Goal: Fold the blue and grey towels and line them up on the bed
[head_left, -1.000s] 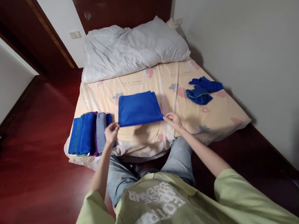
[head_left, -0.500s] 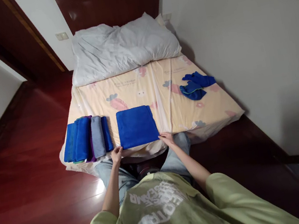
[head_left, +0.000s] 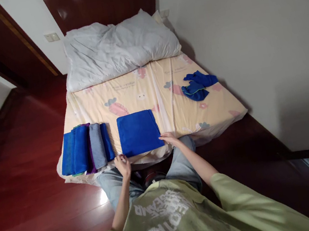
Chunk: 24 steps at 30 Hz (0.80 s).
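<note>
A folded blue towel point(head_left: 138, 132) lies flat on the bed point(head_left: 170, 101) near its front edge. My right hand point(head_left: 170, 139) rests on the sheet with its fingertips touching the towel's near right corner. My left hand point(head_left: 123, 165) is off the towel, just below its near left corner at the mattress edge, holding nothing, fingers loosely bent. To the left, a row of folded towels point(head_left: 86, 147) in blue, grey and purple lies side by side.
A heap of loose blue cloths point(head_left: 198, 85) lies at the bed's right side near the wall. A white pillow point(head_left: 118, 48) covers the head end. Dark red wooden floor surrounds the bed; a doorway opens at the left.
Both hands drew the blue towel toward the front edge and laid it flat. My left hand then came off its corner and pulled back. The view shifted left.
</note>
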Each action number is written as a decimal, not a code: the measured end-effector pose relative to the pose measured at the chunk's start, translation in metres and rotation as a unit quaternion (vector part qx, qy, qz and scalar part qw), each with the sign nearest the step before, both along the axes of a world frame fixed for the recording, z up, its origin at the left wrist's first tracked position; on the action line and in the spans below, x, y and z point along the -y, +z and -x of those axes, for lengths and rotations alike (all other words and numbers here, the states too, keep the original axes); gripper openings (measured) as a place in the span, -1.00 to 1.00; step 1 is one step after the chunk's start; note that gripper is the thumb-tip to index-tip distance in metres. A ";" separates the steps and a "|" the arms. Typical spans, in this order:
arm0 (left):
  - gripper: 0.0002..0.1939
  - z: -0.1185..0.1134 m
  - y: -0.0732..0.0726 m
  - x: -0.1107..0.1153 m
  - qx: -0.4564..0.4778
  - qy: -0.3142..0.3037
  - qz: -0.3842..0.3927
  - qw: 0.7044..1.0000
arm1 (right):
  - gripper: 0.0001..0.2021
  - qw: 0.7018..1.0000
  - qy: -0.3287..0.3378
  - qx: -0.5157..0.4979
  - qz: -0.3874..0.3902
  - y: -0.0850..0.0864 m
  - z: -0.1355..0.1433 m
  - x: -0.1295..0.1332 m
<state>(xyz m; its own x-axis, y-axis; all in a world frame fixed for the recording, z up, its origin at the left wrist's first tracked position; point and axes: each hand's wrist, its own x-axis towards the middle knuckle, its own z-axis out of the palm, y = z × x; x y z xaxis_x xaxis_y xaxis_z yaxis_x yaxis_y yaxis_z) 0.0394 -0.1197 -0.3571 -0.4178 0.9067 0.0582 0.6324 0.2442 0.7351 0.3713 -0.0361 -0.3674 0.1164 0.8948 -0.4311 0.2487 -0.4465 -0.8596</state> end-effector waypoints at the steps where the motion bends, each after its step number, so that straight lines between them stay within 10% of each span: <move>1: -0.87 -0.016 0.005 0.002 -0.013 -0.057 -0.003 0.998 | -0.63 1.000 -0.001 -0.009 0.010 0.004 0.001 -0.011; 5: -0.80 -0.102 0.027 -0.010 -0.014 -0.272 0.031 0.962 | -0.69 1.000 0.001 0.010 -0.012 0.015 0.007 -0.063; 11: -0.77 -0.205 0.032 -0.058 -0.090 -0.297 0.158 0.938 | -0.76 0.996 0.022 0.077 -0.030 0.012 0.021 -0.136; 24: -0.72 -0.210 0.003 -0.050 -0.108 -0.368 0.249 0.889 | -0.69 0.974 0.038 0.191 -0.116 -0.017 0.034 -0.229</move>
